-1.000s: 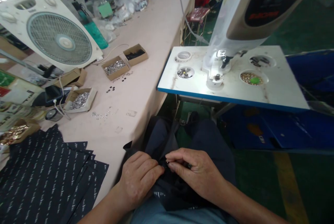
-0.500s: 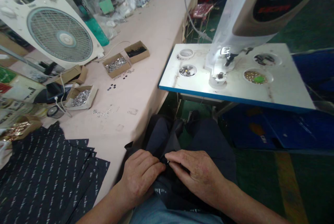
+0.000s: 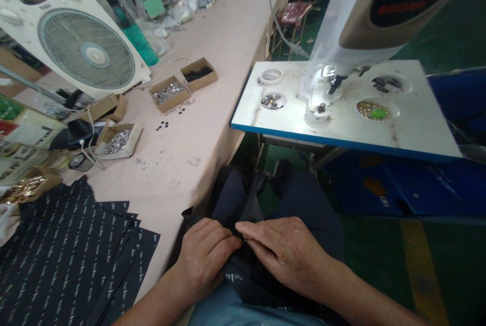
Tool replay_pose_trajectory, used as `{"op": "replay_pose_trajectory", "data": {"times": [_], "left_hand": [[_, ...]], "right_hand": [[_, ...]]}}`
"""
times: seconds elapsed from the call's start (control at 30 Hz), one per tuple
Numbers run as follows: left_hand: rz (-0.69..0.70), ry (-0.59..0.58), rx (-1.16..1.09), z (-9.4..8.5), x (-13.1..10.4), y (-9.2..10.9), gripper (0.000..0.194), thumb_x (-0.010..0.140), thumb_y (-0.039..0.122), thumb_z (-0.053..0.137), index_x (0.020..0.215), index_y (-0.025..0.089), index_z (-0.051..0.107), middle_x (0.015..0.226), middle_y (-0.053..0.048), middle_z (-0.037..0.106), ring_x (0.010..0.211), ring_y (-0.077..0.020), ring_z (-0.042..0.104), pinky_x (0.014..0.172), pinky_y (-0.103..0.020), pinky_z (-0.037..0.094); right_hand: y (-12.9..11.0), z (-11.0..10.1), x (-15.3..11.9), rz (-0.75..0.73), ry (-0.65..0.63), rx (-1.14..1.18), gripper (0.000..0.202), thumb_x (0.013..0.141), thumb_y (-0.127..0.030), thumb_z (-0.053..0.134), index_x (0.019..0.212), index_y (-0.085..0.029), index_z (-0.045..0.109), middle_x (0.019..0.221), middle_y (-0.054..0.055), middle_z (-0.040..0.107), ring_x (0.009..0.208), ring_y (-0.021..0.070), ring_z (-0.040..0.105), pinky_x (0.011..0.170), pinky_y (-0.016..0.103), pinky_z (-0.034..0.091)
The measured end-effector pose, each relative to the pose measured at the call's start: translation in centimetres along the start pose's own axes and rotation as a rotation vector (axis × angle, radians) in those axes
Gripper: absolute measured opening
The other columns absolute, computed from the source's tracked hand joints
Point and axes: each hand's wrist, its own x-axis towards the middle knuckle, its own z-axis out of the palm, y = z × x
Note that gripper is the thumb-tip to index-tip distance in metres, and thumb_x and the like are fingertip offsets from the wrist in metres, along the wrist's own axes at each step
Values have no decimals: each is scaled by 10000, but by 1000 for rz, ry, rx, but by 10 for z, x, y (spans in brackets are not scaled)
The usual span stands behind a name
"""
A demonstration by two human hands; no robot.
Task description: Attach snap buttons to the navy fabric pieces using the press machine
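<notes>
Over my lap lies a black fabric piece point(image 3: 246, 281) with white printed lettering. My left hand point(image 3: 205, 252) is closed on its upper edge, thumb and fingers pressed together. Against the same cloth, my right hand point(image 3: 290, 252) is in a pinch, its fingertips almost meeting the left thumb. A small shiny metal piece point(image 3: 245, 240) glints between the right thumb and forefinger; its exact kind is too small to make out. On the table to the left rests a stack of black printed fabric pieces point(image 3: 72, 250).
A snap-press machine point(image 3: 322, 88) stands ahead on a white, blue-edged table point(image 3: 413, 128) with cups of small parts. Cardboard boxes of metal parts point(image 3: 169, 94) and a box fan point(image 3: 91, 55) sit on the long table point(image 3: 212, 98) at left.
My right fingers have shifted slightly left and flattened over the metal piece, which shows less now. My left hand has hardly moved.
</notes>
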Motion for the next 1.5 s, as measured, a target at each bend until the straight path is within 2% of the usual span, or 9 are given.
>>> {"op": "replay_pose_trajectory", "data": {"times": [0.13,0.4,0.7,0.97,1.23,1.3,1.37,1.43,1.5], "left_hand": [[1,15,-4,0,0,2,231,843,39,493,1036,104,600,889,-102,656,780,-195,554,671,-348,387],[12,66,-23,1,-2,5,213,851,45,505,1032,97,606,876,-104,651,785,-188,558,676,-344,398],[-31,52,-36,3,-7,3,224,858,72,499,1052,120,600,898,-107,668,783,-198,566,675,-353,387],[-66,34,-29,6,-6,4,267,822,36,495,1040,148,599,886,-87,673,773,-186,568,670,-338,387],[-171,5,-60,5,-2,6,300,757,-5,478,964,169,608,842,-50,659,743,-170,568,655,-310,399],[-202,0,-82,5,-1,6,288,742,-4,492,938,174,606,831,-39,660,733,-167,569,653,-304,400],[-257,-18,-109,5,1,6,267,738,7,511,916,180,610,811,-32,656,723,-166,572,653,-298,402],[-318,-32,-138,5,2,6,245,735,21,527,893,184,619,784,-25,646,710,-163,576,643,-286,403],[-377,-42,-175,6,3,6,242,720,18,532,866,186,626,764,-17,639,700,-155,586,629,-269,399]], "right_hand": [[-1,1,-1,10,67,-17,336,938,-115,542,1267,-181,553,991,25,758,814,145,721,732,247,537],[-7,2,0,8,123,-98,366,943,-127,543,1303,-187,512,917,12,762,765,145,714,703,259,523],[-5,0,-4,-36,-13,-180,365,989,-181,491,1354,-189,484,875,15,725,745,150,672,669,288,443],[-1,5,-4,-2,-115,-215,387,1002,-208,465,1389,-208,479,911,27,730,747,149,658,688,293,428],[-5,-11,3,59,-173,-49,440,925,-131,473,1356,-203,532,1010,37,746,834,168,682,780,300,470],[-7,-19,5,98,-183,20,440,915,-178,499,1353,-202,537,1046,42,741,883,181,687,827,313,474],[-10,-27,7,122,-205,88,503,889,-326,594,1369,-194,523,1090,56,733,938,208,686,860,328,472],[-12,-31,9,136,-238,122,694,783,-498,707,1377,-193,516,1119,73,723,956,236,682,867,340,470],[-14,-30,10,155,-271,127,841,672,-566,775,1381,-202,507,1135,80,713,952,250,678,872,350,465]]}}
